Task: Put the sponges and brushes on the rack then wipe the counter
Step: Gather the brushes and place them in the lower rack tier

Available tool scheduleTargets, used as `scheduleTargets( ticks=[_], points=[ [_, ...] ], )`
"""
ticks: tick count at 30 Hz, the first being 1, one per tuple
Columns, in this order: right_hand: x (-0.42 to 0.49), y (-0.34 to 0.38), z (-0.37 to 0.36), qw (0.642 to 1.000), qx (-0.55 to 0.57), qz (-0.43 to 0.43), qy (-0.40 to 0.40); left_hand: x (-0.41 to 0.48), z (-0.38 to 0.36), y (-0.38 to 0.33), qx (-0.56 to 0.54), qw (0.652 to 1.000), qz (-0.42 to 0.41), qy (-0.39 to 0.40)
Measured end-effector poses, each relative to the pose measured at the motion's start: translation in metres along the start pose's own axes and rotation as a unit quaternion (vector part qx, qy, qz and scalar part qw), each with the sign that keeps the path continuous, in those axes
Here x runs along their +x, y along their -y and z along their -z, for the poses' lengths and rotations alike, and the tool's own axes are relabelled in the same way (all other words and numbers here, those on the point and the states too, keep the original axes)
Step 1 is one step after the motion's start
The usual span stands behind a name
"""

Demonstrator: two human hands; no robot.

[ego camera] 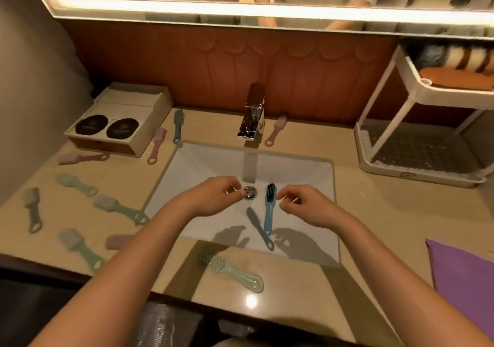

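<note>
A: Which brush is closest to being picked up?

B: The blue brush [268,210] in the sink [307,170]. Its black bristles point toward the drain [250,191] and its handle points back at the person. A greyer shape crosses its handle end; whether that is another brush or a shadow, I cannot tell.

A: And the hands?

B: Both hover over the basin. The left hand [213,197] is by the drain and the right hand [307,207] is just beside the brush. The fingers are loosely curled and neither holds anything.

A: How will it handle?

B: I'd judge it light: stiff plastic, a slim handle, a hanging loop at the end. It may be slick if the basin is wet. A pinch at mid-handle looks safer than the bristles, which would give.

A: The others?

B: They are scattered on the surface [374,213]. A green brush [230,269] lies at the front edge, several pale ones such as the mint brush [77,185] lie at the left, and a pink brush [276,130] lies beside the faucet [252,117]. All lie flat, so hooking the loop probably helps.

A: Where do they go?

B: On the white rack [417,175] at the far right, well apart from the sink. A purple cloth [465,274] lies nearer, likely for the wiping.
</note>
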State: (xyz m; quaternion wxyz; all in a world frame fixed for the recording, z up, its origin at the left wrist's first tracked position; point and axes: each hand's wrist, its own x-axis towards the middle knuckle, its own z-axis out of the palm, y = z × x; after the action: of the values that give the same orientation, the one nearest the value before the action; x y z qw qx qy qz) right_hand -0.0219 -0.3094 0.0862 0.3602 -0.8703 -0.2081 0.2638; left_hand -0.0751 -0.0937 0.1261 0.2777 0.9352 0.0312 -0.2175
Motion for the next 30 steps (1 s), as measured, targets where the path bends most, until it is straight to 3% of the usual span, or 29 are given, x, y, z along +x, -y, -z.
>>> scheduleTargets(
  ticks=[9,14,22,30],
  points=[
    [0.010,0.010,-0.096,0.997,0.019,-0.069,0.029,-0.028,-0.049,0.099,-0.044,0.996,0.075,0.005],
    [0.011,0.018,-0.144,0.991,-0.096,-0.064,0.066,-0.034,-0.080,0.135,-0.006,0.996,0.087,-0.022],
    [0.026,0.031,-0.191,0.970,-0.242,-0.016,0.010,-0.049,-0.082,0.184,0.037,0.972,0.114,-0.202],
    [0.053,0.039,-0.199,0.965,-0.253,-0.059,-0.045,-0.047,-0.063,0.233,0.109,0.977,0.085,-0.162]
  ],
)
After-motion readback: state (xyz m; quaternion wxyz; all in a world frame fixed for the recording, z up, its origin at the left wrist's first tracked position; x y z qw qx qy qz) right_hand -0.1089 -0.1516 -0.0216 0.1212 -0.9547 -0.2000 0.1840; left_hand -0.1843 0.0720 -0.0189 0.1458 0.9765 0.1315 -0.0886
